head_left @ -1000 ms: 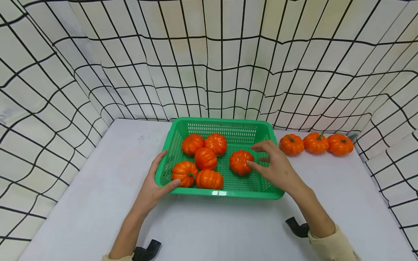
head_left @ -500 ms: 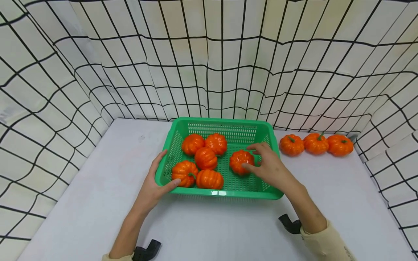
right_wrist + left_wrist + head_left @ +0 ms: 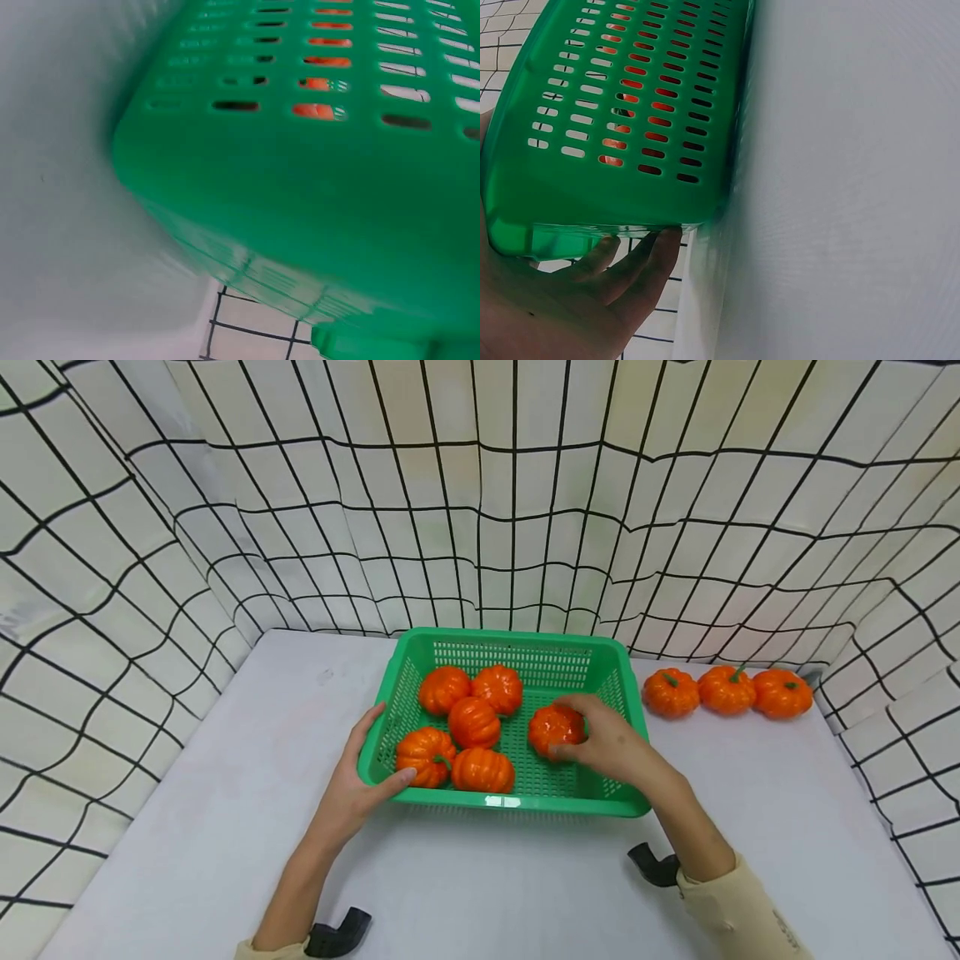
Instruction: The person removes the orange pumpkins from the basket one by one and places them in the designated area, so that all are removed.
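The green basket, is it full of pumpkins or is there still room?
Still room. The green basket holds six pumpkins; bare mesh floor shows between them.

desk [image 3: 225,827]: a pale grey-white surface, matte, with checked cloth hanging around its far, left and right edges.
green basket [image 3: 510,641]: stands directly on the desk, in the middle, closer to the far edge than to the near edge; its walls have many slots.
three orange pumpkins [image 3: 726,691]: they lie directly on the desk in one row near the far right corner, just beside the right side of the basket, and close to each other.
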Action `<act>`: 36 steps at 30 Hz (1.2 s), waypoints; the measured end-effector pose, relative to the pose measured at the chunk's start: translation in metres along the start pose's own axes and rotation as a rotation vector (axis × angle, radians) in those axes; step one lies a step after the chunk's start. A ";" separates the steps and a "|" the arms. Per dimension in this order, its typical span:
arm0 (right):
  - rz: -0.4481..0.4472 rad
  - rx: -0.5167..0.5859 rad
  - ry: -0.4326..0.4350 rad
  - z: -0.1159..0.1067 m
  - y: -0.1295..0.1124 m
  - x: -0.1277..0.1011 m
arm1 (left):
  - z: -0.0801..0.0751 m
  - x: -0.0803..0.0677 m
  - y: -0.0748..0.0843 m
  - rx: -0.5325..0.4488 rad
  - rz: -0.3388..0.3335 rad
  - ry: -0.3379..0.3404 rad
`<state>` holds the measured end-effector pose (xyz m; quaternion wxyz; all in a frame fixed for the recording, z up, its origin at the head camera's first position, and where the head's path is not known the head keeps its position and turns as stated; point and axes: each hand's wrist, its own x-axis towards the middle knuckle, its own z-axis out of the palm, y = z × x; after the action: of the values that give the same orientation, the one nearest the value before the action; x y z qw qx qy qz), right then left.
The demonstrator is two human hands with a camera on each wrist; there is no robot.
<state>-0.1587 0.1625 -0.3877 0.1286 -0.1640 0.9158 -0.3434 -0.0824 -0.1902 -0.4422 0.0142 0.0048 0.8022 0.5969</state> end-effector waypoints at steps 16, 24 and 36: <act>0.014 -0.067 0.004 0.012 0.005 0.009 | 0.003 0.004 0.001 -0.010 0.034 -0.004; 0.037 -0.053 0.085 0.014 0.001 0.008 | 0.003 0.002 0.000 -0.008 0.018 -0.006; 0.030 0.065 0.169 0.010 -0.003 0.005 | 0.001 -0.001 0.002 -0.003 -0.005 -0.002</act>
<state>-0.1593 0.1525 -0.3939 0.0610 -0.1166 0.9140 -0.3837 -0.0816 -0.1885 -0.4406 0.0165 0.0032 0.8011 0.5982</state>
